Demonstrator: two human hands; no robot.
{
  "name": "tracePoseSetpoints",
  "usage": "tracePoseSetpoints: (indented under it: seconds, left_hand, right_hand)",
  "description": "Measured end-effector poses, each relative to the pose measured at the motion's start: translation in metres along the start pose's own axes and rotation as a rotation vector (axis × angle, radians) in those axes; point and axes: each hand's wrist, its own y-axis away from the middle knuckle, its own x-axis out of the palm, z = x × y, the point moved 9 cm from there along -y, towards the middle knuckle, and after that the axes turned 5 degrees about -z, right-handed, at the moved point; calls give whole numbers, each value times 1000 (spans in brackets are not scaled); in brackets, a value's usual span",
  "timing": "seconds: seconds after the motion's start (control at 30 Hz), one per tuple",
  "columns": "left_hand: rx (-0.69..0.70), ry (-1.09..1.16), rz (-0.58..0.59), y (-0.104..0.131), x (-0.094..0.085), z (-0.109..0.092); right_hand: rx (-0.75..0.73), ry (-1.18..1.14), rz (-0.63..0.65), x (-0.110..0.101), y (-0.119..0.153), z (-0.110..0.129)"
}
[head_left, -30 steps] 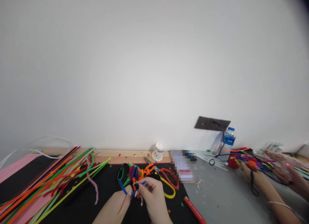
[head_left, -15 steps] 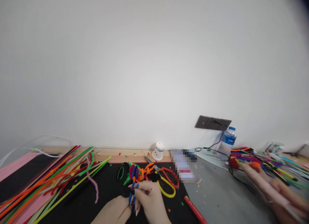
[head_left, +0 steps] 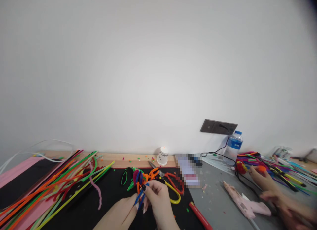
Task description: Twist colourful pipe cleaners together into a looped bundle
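Observation:
My left hand is closed on a blue pipe cleaner, holding it low over the black mat. From the right, my right hand pinches the same blue pipe cleaner near its upper end; a dark nail shows on the thumb. Part of the strand is hidden by my fingers. Just behind my hands lies a bundle of purple, blue and orange pipe cleaners. Beside my right hand are a yellow looped handle and a tool with red handles.
Many loose pipe cleaners cover the left side. A white paper cup stands by the wall. A red tube-like stick, a pink glue gun, a water bottle and a co-worker's hands are to the right.
My hands have tilted the blue pipe cleaner to the right, and my right hand has shifted slightly right. The co-worker's pink glue gun now lies on the grey table, out of their hand.

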Motion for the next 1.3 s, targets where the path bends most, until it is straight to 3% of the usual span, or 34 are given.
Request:
tracePoseSetpoints:
  seconds: [0.1,0.23,0.43,0.53,0.83,1.03,1.3]
  left_hand:
    - [49,-59,51,1,4,-8]
    - [204,-299,115,-2,10,-13]
    - [312,-429,158,-13,20,-1]
    - [334,-457,145,-13,20,0]
    - [399,-470,136,0,13,-22]
    - [435,-523,154,-1,18,-19]
    - [461,-487,115,-2,12,-18]
  right_hand:
    - [3,-66,-57,-10,-5,0]
    - [-8,-147,-89,-17,-6,-1]
    - [4,-221,-89,-19,-6,-5]
    - [9,-237,-88,-20,-8,-7]
    - [48,-257,-129,-21,-6,-9]
    - [91,-296,-126,-20,-3,-7]
    - [136,-325,-100,-16,-1,-4]
